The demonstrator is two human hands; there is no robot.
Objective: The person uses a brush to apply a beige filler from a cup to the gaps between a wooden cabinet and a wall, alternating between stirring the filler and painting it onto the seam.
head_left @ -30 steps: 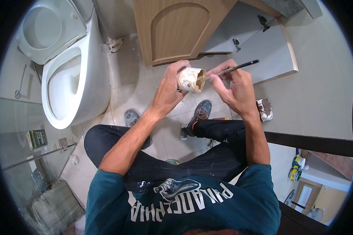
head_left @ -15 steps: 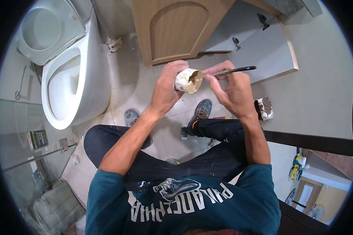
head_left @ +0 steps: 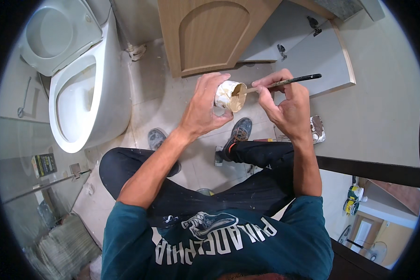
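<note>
A small white cup (head_left: 223,95), smeared with tan paint at its rim and inside, lies tilted in my left hand (head_left: 199,106), its mouth facing right. The fingers wrap its far side while the thumb stretches out below its near side. My right hand (head_left: 290,106) pinches a thin paintbrush (head_left: 296,80) by its handle. The dark handle end points right, and the brush's other end reaches the cup's mouth. Whether the bristles touch the paint is hard to make out.
An open wooden cabinet door (head_left: 210,39) stands just beyond my hands, with another open door (head_left: 324,63) at right. A white toilet (head_left: 114,88) is at left. A foil-covered block (head_left: 318,129) sits right of my right wrist. My shoes (head_left: 241,129) are on the tiled floor.
Both hands have shifted slightly right, carrying the cup and the brush. The brush has drawn back a little from the cup, and my left thumb now shows below it.
</note>
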